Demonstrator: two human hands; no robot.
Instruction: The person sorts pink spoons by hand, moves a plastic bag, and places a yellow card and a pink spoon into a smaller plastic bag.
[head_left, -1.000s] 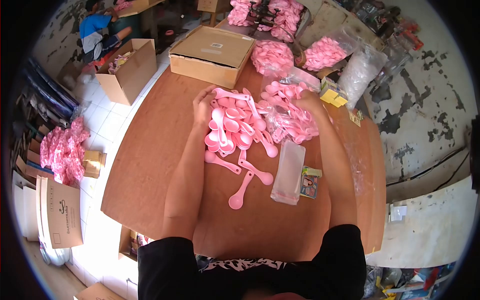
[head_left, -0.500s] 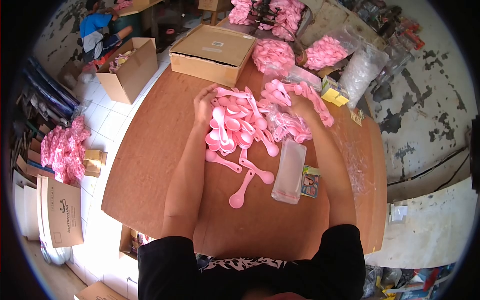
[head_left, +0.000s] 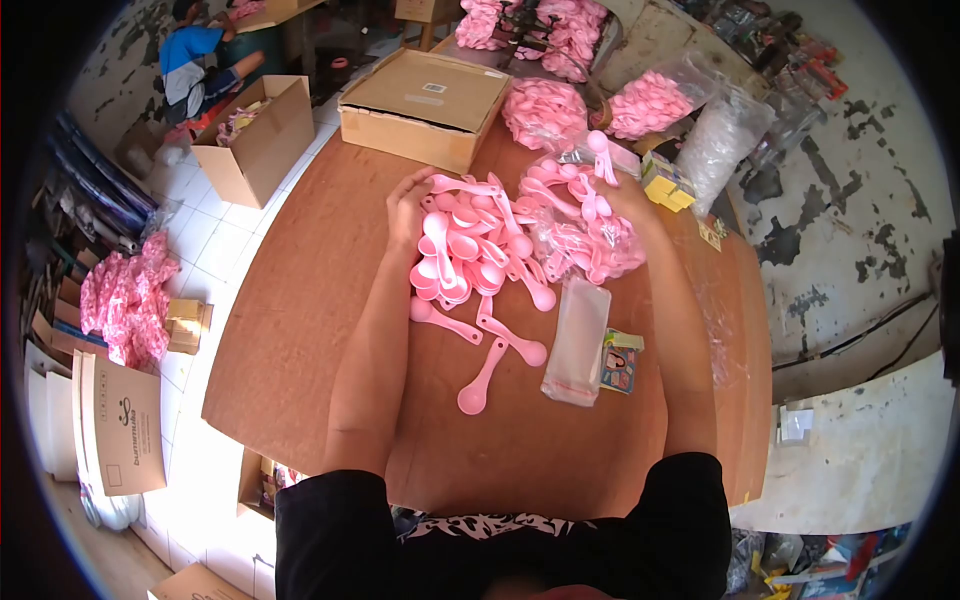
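A heap of loose pink measuring spoons lies mid-table. My left hand rests along its left edge, fingers loosely curved and apart, the tips by a spoon handle. On the right, my right hand is closed on a pink measuring spoon, its round bowl pointing away from me; the fingers are partly hidden. Beneath and left of that hand, more pink spoons lie on and in a clear plastic bag. Nearer to me are a few separate spoons and a stack of clear plastic sleeves.
A cardboard box stands at the table's far left. Filled bags of pink pieces and a small yellow box line the far right. A small printed packet lies beside the sleeves. Another person sits far left.
My right hand has moved slightly right and changed its hold; a spoon now points up from it. The spoons around it and the bag have shifted. My left hand stays put.
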